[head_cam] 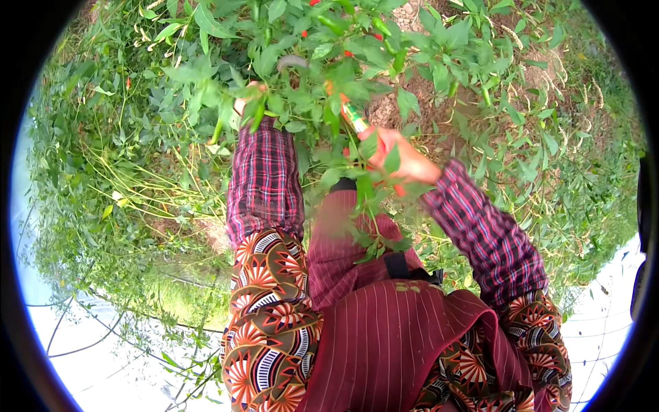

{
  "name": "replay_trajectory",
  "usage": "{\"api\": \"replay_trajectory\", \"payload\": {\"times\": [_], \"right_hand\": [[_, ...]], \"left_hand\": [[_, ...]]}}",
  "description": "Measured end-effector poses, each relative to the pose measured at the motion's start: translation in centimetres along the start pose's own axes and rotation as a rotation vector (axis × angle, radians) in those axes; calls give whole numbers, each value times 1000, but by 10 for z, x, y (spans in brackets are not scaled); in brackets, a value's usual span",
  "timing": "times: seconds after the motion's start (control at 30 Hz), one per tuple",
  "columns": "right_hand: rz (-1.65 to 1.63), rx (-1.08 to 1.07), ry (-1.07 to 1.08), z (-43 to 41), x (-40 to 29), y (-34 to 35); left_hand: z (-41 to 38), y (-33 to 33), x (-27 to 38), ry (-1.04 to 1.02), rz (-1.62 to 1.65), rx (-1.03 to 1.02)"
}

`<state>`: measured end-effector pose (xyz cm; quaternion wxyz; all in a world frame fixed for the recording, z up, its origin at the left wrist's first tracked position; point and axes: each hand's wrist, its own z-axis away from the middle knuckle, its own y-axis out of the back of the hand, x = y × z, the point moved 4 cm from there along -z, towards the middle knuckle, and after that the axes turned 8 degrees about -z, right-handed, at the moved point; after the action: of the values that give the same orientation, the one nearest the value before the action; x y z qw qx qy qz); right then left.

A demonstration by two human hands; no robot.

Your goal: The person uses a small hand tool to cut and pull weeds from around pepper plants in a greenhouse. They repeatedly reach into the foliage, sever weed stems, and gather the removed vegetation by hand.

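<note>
My right hand is closed around the handle of a sickle whose grip is orange, green and yellow. Its curved grey blade seems to show among the leaves, pointing toward the left; the joint is hidden by foliage. My left hand reaches into a chilli pepper plant, with leaves and a green chilli pepper in front of it. Leaves cover most of its fingers, so I cannot tell what it grips. Red fruits dot the plant above.
Dense pepper plants and weeds surround me, with bare brown soil showing to the right. Pale bent stems lie at the left. A leafy sprig overlaps my maroon striped apron. White greenhouse sheeting shows at the lower left.
</note>
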<state>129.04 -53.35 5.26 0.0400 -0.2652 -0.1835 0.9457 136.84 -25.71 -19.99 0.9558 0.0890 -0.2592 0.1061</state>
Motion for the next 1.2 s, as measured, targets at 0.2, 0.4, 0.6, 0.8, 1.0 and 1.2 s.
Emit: {"api": "replay_trajectory", "payload": {"times": [0.2, 0.4, 0.6, 0.8, 1.0, 1.2], "right_hand": [[121, 202, 15, 39, -60, 0], [-216, 158, 286, 89, -74, 31], [-50, 571, 379, 139, -36, 73], [-194, 679, 435, 160, 16, 85], [-133, 682, 323, 165, 50, 82], [-220, 386, 194, 156, 53, 67]], "left_hand": [[35, 57, 77, -67, 196, 186], [148, 43, 140, -268, 700, -245], [207, -43, 238, -431, 632, -899], [152, -184, 271, -711, -412, -383], [196, -270, 102, -940, -2152, -729], [229, -159, 23, -1114, -1783, -583]]}}
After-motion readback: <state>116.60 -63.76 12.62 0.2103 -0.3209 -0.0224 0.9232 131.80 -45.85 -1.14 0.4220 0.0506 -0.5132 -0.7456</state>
